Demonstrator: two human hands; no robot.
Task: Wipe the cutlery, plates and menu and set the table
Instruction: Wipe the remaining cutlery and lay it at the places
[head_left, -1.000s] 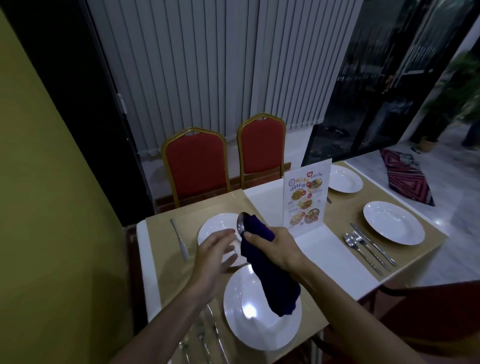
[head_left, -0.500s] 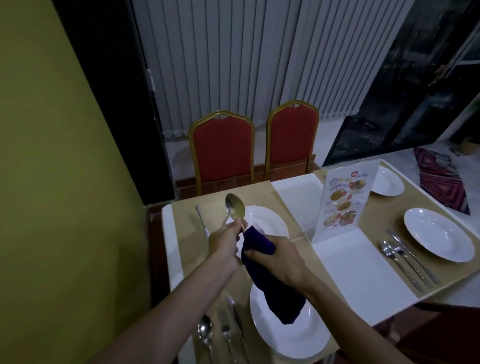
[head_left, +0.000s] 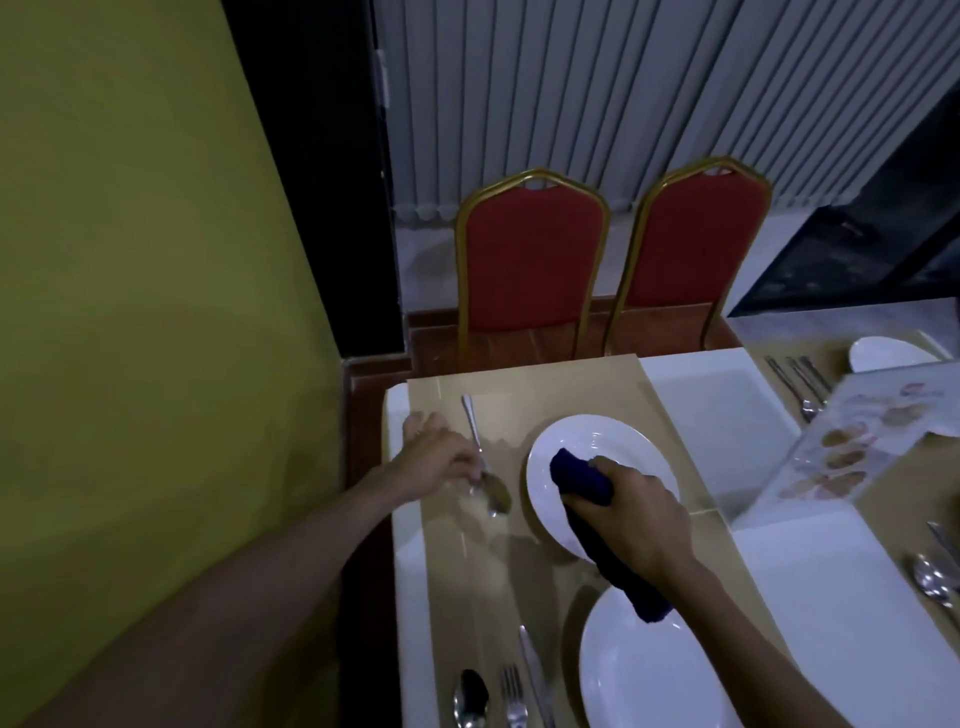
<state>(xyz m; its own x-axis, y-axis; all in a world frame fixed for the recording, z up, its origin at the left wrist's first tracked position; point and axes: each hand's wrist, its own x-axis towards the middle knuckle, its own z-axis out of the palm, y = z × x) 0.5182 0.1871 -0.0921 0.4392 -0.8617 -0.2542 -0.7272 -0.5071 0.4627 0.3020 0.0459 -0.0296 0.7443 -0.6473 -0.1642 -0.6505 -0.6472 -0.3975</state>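
1. Head view, a dim dining room: we see the left hand (head_left: 434, 460) low on the tan-and-white counter (head_left: 467, 571). Its fingertips pinch the neck of a silver metal spoon (head_left: 496, 499), whose bowl touches the surface just left of the far round white plate (head_left: 597, 441).
2. A slim silver handle (head_left: 470, 421) runs from the fingers toward the counter's far edge. We cannot tell whether it is that spoon's own or a separate piece.
3. The right hand (head_left: 639, 525) is clenched round a dark blue cloth (head_left: 579, 480) held over the far plate. The cloth's tail hangs toward the near round white plate (head_left: 649, 675).
4. We judge the near-left place finished: a dark-bowled spoon (head_left: 470, 696), a steel fork (head_left: 513, 696) and a table knife (head_left: 532, 670) lie in a row beside its plate.
5. The far-left place looks half laid. Its plate is down and the spoon is at the counter but not yet released, and we see no fork there.
6. To the right a printed menu card (head_left: 883, 447) stands, blurred, with another white plate (head_left: 893, 353) and more cutlery (head_left: 800, 384) behind it.
7. Those right-hand places look set, though we cannot tell whether they were wiped.
8. What remains, as we read it, is the rest of the far-left cutlery.
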